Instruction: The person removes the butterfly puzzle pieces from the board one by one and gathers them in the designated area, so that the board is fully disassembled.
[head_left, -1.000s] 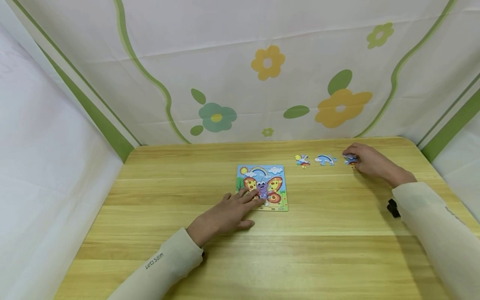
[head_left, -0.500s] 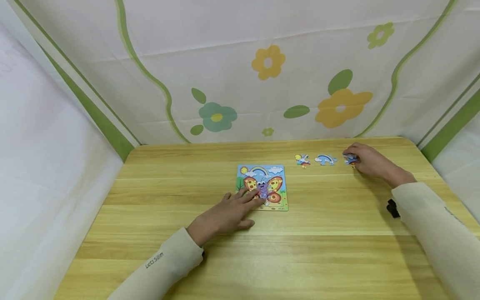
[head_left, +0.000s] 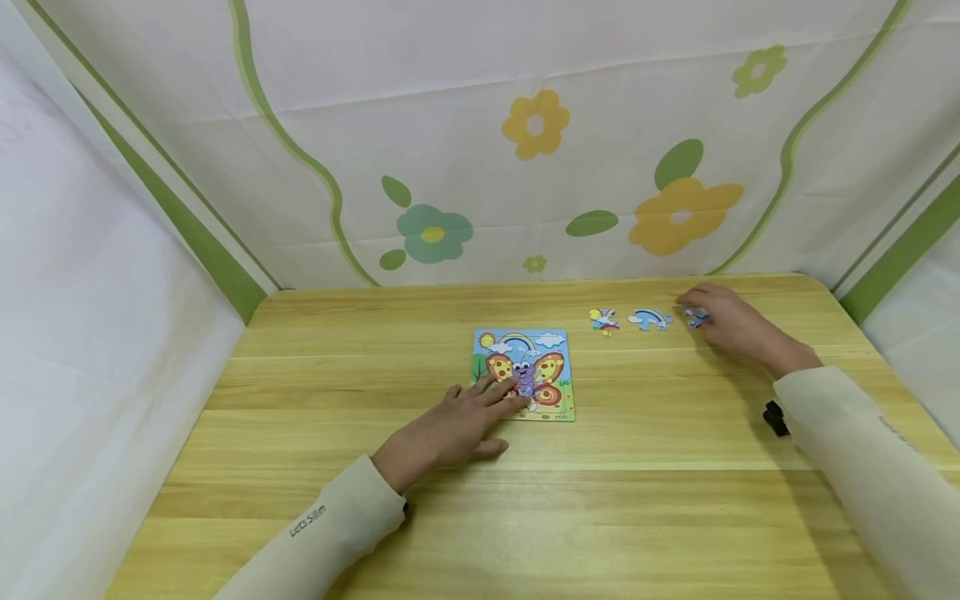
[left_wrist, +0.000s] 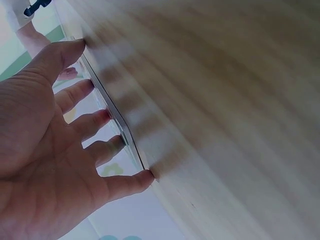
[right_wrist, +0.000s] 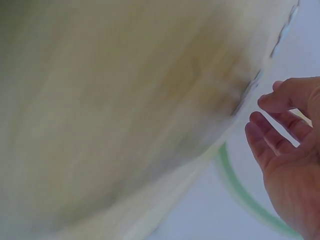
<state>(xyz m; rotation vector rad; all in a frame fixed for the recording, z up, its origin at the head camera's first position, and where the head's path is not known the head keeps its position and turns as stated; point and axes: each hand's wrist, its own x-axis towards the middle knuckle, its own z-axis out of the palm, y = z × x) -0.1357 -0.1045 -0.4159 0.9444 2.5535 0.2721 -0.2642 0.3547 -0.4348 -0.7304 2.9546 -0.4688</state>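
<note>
Left hand [head_left: 457, 427]: palm down, fingers spread and fairly straight. Grips nothing; the three middle fingers rest on the puzzle board [head_left: 566, 358], while thumb and little finger reach past its edge to either side. Board lies flat on the bench [head_left: 600, 508], under and just beyond those fingertips, its lower left part covered by them. Clear of the fingers: a purple butterfly with red and yellow wings, a rainbow, a sun, a white cloud.

Right hand [head_left: 735, 323]: well off to the right of the left hand and farther out. Fingers loosely bent, thumb apart from the fingertips. Seen from the wrist, a gap shows between the digits and the bench; nothing in its hold.

Nearest to it, by the fingertips: the cloud-and-blue piece [head_left: 696, 318], partly hidden by the hand. Next along, to that hand's left, the rainbow piece [head_left: 649, 319]; farther left again, the yellow-and-red piece [head_left: 604, 322]. The three lie in a row, apart from one another, all beyond and to the right of the left hand.

Pale sleeves on both arms; dark lettering on the left sleeve [head_left: 337, 517]. Beyond both hands, a white cloth [head_left: 450, 67] printed with flowers.
</note>
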